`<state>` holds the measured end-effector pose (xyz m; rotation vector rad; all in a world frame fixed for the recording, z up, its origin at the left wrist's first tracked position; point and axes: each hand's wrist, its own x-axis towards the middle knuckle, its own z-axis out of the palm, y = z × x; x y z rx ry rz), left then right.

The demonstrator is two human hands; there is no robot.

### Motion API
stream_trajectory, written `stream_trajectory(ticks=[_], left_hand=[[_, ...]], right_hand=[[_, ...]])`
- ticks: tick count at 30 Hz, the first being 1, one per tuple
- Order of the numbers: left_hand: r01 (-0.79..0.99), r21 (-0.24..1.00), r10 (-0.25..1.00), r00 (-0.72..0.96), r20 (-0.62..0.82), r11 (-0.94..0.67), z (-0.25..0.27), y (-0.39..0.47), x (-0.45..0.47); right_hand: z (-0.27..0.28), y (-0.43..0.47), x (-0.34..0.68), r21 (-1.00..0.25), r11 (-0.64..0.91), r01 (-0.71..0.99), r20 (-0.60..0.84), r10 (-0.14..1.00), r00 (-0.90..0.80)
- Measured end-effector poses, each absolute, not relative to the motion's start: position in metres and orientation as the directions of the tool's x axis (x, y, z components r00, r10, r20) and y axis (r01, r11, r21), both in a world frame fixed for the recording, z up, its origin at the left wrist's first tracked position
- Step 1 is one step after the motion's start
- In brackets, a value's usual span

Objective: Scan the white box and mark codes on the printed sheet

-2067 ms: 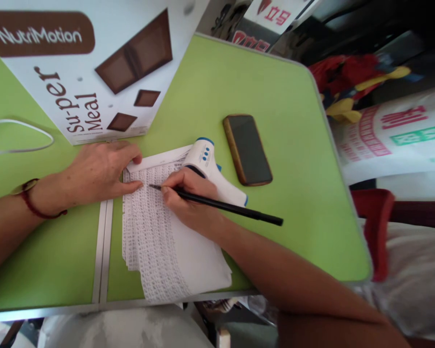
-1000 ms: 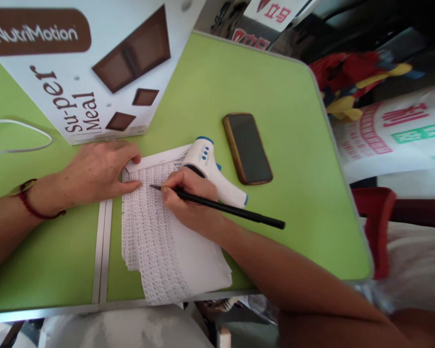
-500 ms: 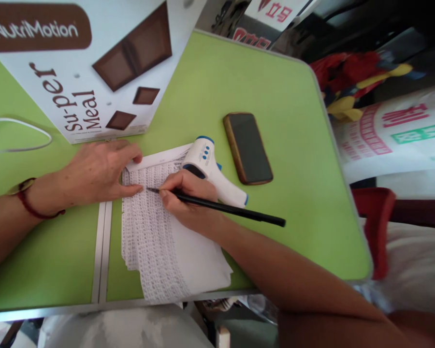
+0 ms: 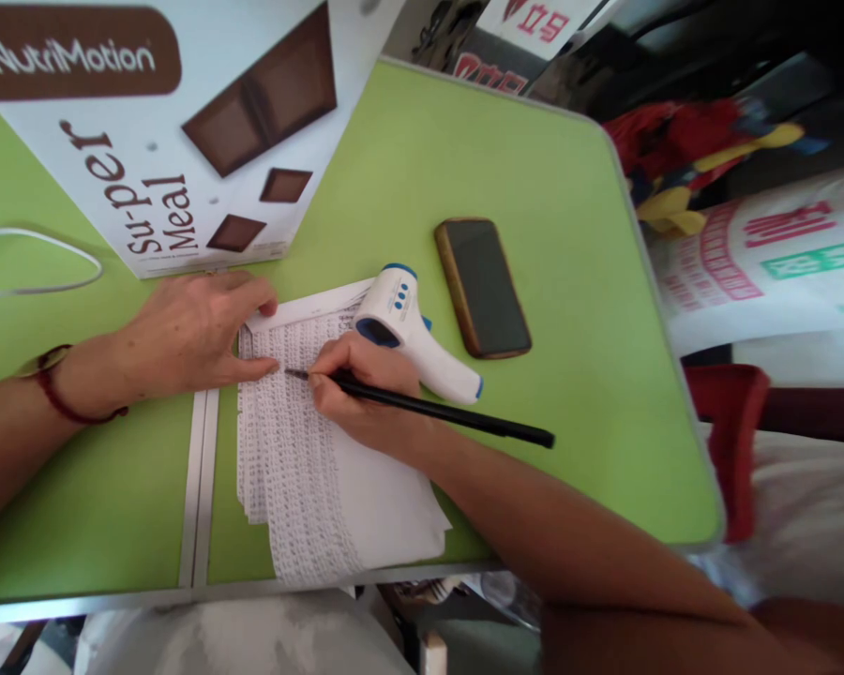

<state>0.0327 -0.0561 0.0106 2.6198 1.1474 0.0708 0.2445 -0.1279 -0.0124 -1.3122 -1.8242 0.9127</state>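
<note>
My right hand (image 4: 366, 384) grips a long black pen (image 4: 450, 408), its tip down on a handwritten sheet of paper (image 4: 309, 506). Dense rows of writing fill the left part of that sheet, while its right part is blank. More written sheets (image 4: 251, 469) lie stacked beneath it. My left hand (image 4: 203, 328) rests at the papers' upper left edge, thumb and fingers apart, thumb lying on the sheet near the pen tip. A white and blue infrared thermometer (image 4: 422, 342) lies over the papers' top right corner, just beyond my right hand.
A brown-cased phone (image 4: 484, 286) lies right of the thermometer on the green table (image 4: 577, 412). A large white NutriMotion box (image 4: 239, 84) stands behind my left hand. At the left is a white cable (image 4: 56, 244). A red chair (image 4: 735, 441) stands beyond the table's right edge.
The top sheet and my right hand with the pen have shifted very slightly. My left hand stays in place on the papers.
</note>
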Motion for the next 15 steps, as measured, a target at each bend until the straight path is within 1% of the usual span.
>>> stream_trajectory(ticks=[8,11,15], left_hand=[[0.714,0.267,0.725,0.685,-0.071,-0.647,0.0103,-0.0561,0.0338],[0.712,0.264,0.724,0.687,-0.067,-0.651,0.0097,-0.0559,0.0331],[0.703,0.276,0.72,0.692,-0.052,-0.656,0.0097,-0.0559,0.0322]], right_hand=[[-0.0106,-0.1274,0.2442,-0.848,0.192,0.495,0.095,0.972,-0.215],[-0.0105,-0.1276,0.2439,-0.844,0.164,0.511,0.083,0.981,-0.177],[-0.0096,-0.1276,0.2433,-0.844,0.2,0.498,0.109,0.973,-0.205]])
